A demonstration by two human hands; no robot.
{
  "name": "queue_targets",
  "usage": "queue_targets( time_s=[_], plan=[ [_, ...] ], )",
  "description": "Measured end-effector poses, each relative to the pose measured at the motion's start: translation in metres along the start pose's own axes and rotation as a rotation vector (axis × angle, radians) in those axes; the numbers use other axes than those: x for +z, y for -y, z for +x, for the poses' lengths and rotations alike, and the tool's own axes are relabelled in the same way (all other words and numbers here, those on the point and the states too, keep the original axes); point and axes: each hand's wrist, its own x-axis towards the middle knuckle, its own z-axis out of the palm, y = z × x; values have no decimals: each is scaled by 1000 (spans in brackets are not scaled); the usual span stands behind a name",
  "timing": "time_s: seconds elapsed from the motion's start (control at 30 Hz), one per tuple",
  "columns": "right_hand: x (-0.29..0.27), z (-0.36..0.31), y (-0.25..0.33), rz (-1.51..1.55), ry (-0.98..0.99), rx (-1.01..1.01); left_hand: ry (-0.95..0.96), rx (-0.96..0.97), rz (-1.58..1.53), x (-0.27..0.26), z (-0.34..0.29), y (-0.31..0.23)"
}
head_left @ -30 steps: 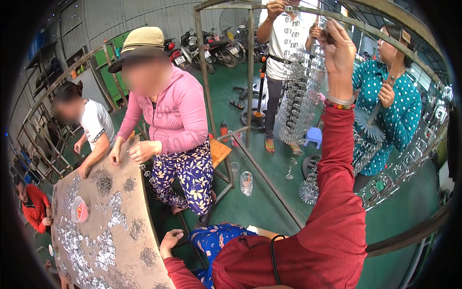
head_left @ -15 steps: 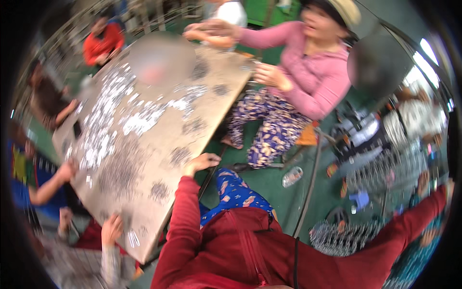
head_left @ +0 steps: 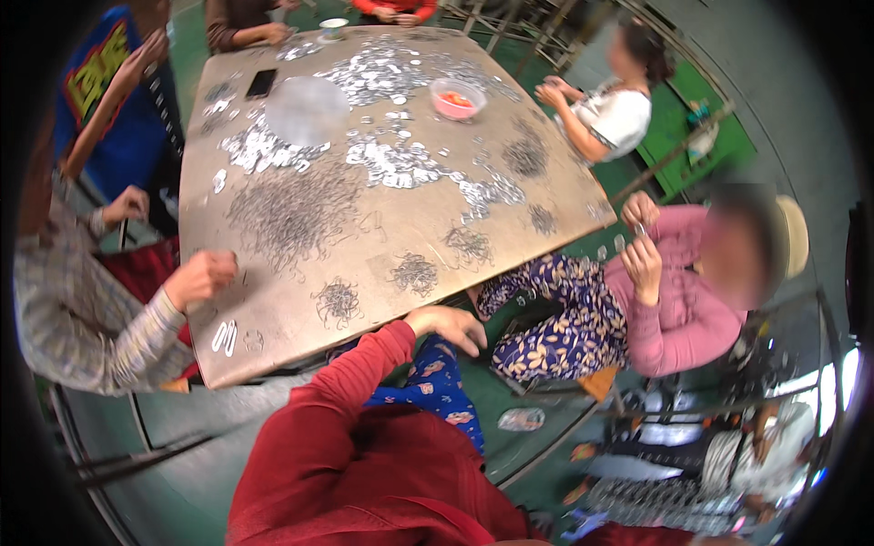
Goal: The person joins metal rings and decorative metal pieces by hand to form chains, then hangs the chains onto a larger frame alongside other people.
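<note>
My left hand point(head_left: 449, 328) hangs over the near edge of the table point(head_left: 391, 350), above my lap. Its fingers are loosely stretched and nothing shows in them. Closest to it on the tabletop lie small heaps of thin dark wire pieces: one heap point(head_left: 414, 274) just beyond the wrist, another heap point(head_left: 339, 303) to its left and a third heap point(head_left: 467, 244) farther back. A wide spread of the same wire pieces point(head_left: 289, 214) covers the left middle. White oval pieces point(head_left: 391, 162) are scattered beyond it. Only the red sleeve of my right arm point(head_left: 646, 535) shows at the lower edge.
A pink bowl point(head_left: 457, 98) with orange contents, a black phone point(head_left: 260, 84) and a white cup point(head_left: 333, 28) stand or lie on the table. A co-worker in pink point(head_left: 678, 246) sits close on the right, holding a small piece. Another co-worker's hand point(head_left: 202, 278) is at the left edge.
My view has swung, so the table now sits upright ahead. My outstretched right arm has dropped to the lower edge. The co-worker in pink now has both hands together.
</note>
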Motion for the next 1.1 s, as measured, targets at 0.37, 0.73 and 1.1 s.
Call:
queue_targets(
  time_s=[0.37,0.73,1.1],
  plan=[
    [205,-342,344,1165,1494,646,-175,-352,-16,28,-155,-70],
    [341,-557,562,942,1896,486,-271,-543,-843,60,-229,-21],
    [423,-610,589,581,1741,377,-93,-260,-810,19,-227,5]
  ],
)
